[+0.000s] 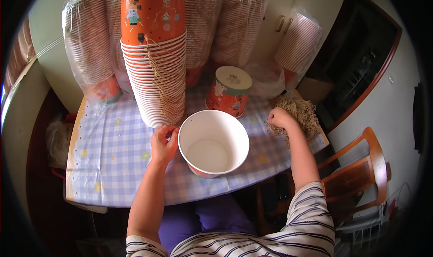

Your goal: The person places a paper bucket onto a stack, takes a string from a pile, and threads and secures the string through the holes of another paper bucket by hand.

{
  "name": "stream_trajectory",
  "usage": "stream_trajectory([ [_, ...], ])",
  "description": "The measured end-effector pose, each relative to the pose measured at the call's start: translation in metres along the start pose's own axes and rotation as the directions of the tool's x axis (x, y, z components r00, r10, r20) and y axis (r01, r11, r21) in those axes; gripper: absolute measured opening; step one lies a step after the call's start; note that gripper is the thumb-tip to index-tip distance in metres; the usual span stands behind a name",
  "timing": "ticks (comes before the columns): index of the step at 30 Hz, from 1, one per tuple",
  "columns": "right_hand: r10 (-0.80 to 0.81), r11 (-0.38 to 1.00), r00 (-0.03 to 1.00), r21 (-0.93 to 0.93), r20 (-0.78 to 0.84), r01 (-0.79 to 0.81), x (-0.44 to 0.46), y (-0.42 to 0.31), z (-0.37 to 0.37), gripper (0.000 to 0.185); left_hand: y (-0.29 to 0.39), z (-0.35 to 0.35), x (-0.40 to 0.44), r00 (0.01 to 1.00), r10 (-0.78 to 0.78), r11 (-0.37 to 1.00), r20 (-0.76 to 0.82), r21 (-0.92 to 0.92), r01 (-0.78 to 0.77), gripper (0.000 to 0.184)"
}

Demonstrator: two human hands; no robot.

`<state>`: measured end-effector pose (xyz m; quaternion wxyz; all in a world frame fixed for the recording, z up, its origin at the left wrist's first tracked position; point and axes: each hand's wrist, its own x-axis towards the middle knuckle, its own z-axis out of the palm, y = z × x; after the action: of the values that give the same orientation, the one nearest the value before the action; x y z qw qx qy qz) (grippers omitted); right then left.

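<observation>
The open white-lined bucket (pixel 214 144) stands upright near the middle of the tabletop (pixel 119 164), close to its near edge, its mouth tipped slightly into view. No cord shows across it, so its share of the work looks unfinished.

The left hand (pixel 163 144) is just left of the bucket's rim, thumb and fingers drawn together; whether they pinch a cord end or only steady the rim, I cannot tell. The right hand (pixel 280 118) is on the right side of the tabletop, fingers curled down at the left edge of a heap of loose cords (pixel 303 115); whether a strand is in its grasp is hidden.

Beyond the left hand rises a tall stack of upside-down buckets (pixel 143 76), with beige cords (pixel 162 83) hanging down its right side in a long row. Those buckets seem to be the finished portion, and a sizeable one. Just beyond the open bucket, a single inverted bucket (pixel 227 98) stands apart from the stack; no cord is plain on its orange side.

Farther off, plastic-wrapped stacks (pixel 90 45) line the far side, another wrapped stack (pixel 297 42) at the far right. Being bagged, they look untouched, so much appears to remain, with plenty of cord in the heap.
</observation>
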<state>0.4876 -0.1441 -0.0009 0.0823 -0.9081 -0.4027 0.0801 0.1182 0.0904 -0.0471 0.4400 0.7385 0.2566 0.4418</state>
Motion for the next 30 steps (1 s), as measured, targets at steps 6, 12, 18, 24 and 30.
stream_trajectory([
  [6,-0.005,0.998,1.000,-0.060,-0.001,0.005,-0.012,-0.010,0.002,0.012,-0.004,0.001,-0.001,1.000,0.015,1.000,0.008,0.000,-0.015,0.008],
  [12,-0.030,0.999,0.999,0.020,-0.017,0.031,0.004,0.005,0.013,0.013,-0.004,0.001,0.001,1.000,0.008,1.000,0.015,0.010,-0.009,0.008],
  [18,0.003,0.829,0.980,0.549,-0.197,0.108,-0.002,-0.016,-0.030,0.013,-0.003,0.002,0.001,0.999,0.032,0.999,0.005,0.023,-0.032,0.008],
  [24,0.070,0.390,0.979,0.908,-0.193,0.152,-0.010,-0.041,-0.080,0.007,-0.003,0.000,0.000,0.999,0.034,0.999,-0.004,0.020,-0.034,0.007],
  [30,0.017,-0.007,0.986,0.986,-0.166,0.166,-0.031,-0.075,-0.089,0.009,0.001,-0.002,-0.001,0.999,0.042,0.999,-0.011,0.034,-0.042,0.007],
])
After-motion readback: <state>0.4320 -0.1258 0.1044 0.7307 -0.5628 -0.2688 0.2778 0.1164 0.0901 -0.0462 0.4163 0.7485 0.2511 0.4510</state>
